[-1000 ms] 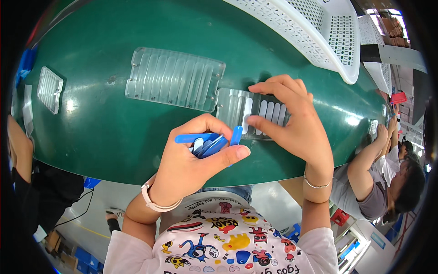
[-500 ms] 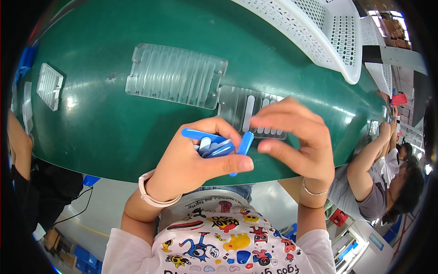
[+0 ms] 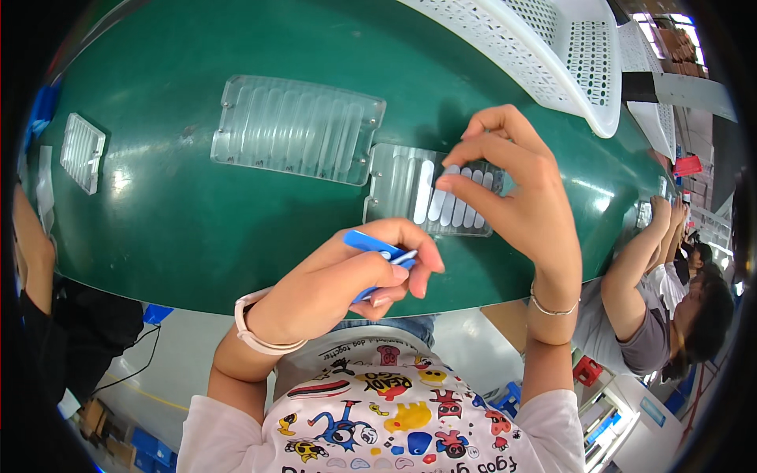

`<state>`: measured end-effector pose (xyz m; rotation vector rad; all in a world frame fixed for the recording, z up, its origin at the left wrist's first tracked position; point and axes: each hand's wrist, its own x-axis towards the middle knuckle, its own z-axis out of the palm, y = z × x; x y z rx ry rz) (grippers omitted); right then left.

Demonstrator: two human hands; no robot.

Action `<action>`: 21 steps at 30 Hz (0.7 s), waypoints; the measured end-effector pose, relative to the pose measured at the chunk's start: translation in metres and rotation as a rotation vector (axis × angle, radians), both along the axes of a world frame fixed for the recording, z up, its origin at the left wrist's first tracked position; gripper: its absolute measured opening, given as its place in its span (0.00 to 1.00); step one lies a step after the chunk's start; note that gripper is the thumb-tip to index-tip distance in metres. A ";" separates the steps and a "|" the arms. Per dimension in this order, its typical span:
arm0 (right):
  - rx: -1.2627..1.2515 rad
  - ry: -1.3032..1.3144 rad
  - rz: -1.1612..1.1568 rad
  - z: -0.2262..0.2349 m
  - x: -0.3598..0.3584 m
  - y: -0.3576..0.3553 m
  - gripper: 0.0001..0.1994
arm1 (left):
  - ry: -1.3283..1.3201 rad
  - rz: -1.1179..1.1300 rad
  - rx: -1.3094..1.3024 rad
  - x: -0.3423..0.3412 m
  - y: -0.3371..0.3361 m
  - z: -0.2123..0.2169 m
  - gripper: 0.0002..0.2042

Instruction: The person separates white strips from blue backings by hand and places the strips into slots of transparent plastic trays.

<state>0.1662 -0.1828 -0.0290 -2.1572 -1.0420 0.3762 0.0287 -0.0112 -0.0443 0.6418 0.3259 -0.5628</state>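
My left hand [image 3: 339, 272] is closed around a small bunch of blue and pale strips [image 3: 371, 243] with rounded ends, in front of the clear trays. Over the nearer clear grooved tray [image 3: 386, 189], my right hand [image 3: 512, 177] has its thumb and forefinger together at the upper end of a pale strip [image 3: 439, 203]. That strip lies slightly slanted along a groove. Several more pale strips [image 3: 460, 206] lie side by side to its right, and a whiter strip [image 3: 423, 193] sits to its left. Grooves at the tray's left end hold no strip.
A larger clear grooved tray [image 3: 296, 130] adjoins on the left, and a small one [image 3: 83, 154] lies at the far left of the green table [image 3: 165, 229]. White perforated baskets [image 3: 552, 71] stand at the back right. Another person [image 3: 639, 307] works at the right.
My right hand has moved from beside my left hand up and over the nearer tray. A pale strip now lies in the formerly bare groove. My left fingers have curled further around the bunch.
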 end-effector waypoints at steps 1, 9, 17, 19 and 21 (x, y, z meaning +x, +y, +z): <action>-0.063 -0.020 -0.009 0.000 -0.001 0.004 0.09 | 0.037 -0.023 -0.023 0.000 0.000 0.001 0.12; -0.170 -0.115 -0.051 0.006 0.002 0.013 0.11 | -0.025 -0.215 -0.152 -0.002 0.004 -0.001 0.14; 0.159 0.581 0.361 0.015 -0.022 0.023 0.13 | -0.062 -0.333 -0.179 -0.003 0.009 -0.002 0.12; 0.178 0.710 0.431 0.014 -0.019 0.024 0.13 | -0.095 -0.355 -0.191 -0.003 0.008 -0.002 0.12; 0.198 0.735 0.470 0.012 -0.017 0.025 0.11 | -0.148 -0.402 -0.189 -0.001 0.007 -0.001 0.12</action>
